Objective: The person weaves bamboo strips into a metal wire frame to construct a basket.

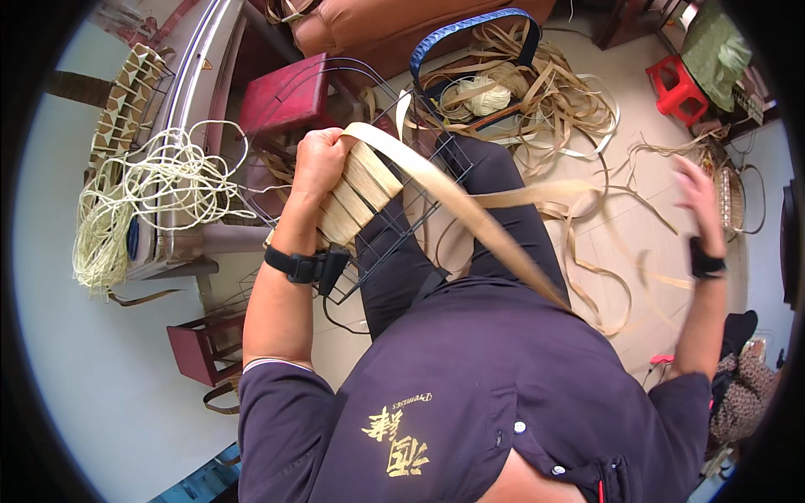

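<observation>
On my lap lies a black wire frame [438, 191] with a section of tan flat strips [362, 186] wrapped over it. My left hand [322, 161] is closed at the upper left of this wrapped section, gripping a tan strip [453, 194]. From there the strip runs down across my lap to my waist. Out to the right, my right hand [698, 194] is raised, its fingers stretched apart and somewhat blurred. Nothing shows in its grasp. Between it and my legs, a loose tan strip [570, 191] is smeared by motion.
Ahead, a basket with a blue handle [474, 23] holds pale cord, beside heaped tan strips [563, 92]. A red stool [677, 90] stands far right. At left, tangled cream cord [159, 189] hangs over a machine's edge, near a dark red stool [285, 92].
</observation>
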`<action>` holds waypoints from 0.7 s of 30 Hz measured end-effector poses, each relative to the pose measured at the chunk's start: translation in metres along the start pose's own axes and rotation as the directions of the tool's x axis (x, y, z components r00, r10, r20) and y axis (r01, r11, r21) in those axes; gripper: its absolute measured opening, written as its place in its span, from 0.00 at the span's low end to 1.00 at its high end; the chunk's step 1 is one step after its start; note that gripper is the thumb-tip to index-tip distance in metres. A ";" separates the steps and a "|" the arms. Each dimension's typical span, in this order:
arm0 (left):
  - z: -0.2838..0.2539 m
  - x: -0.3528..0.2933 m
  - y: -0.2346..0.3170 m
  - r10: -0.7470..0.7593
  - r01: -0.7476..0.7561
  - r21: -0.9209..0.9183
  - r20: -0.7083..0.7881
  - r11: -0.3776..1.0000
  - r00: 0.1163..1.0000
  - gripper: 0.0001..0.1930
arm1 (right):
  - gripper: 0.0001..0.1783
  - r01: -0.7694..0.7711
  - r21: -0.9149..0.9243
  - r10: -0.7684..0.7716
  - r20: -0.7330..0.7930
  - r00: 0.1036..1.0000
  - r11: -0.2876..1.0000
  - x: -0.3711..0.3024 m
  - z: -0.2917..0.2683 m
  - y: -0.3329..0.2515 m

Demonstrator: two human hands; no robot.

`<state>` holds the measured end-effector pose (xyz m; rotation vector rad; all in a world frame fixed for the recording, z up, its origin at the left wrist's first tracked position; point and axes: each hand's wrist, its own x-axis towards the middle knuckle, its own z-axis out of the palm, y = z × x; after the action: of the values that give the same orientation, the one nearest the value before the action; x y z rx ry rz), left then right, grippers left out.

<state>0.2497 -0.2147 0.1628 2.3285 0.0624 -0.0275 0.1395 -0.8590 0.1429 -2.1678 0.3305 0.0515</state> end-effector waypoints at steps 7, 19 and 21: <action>0.017 0.016 -0.021 0.051 -0.049 -0.089 0.019 0.995 0.999 0.12 | 0.25 0.546 0.221 -0.583 0.431 0.689 0.808 -0.035 0.313 -0.131; 0.015 0.013 -0.026 0.000 0.003 -0.099 0.025 0.995 1.000 0.13 | 0.19 0.465 -0.449 -0.501 0.045 0.865 0.763 -0.053 0.169 -0.095; 0.016 0.013 -0.021 -0.008 0.010 -0.045 0.043 0.999 0.999 0.13 | 0.24 0.200 0.202 -0.273 0.462 0.844 0.959 -0.078 0.193 -0.136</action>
<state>0.2615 -0.2115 0.1360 2.2818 0.0514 -0.0803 0.1155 -0.6115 0.1519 -1.9514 -0.2220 0.4140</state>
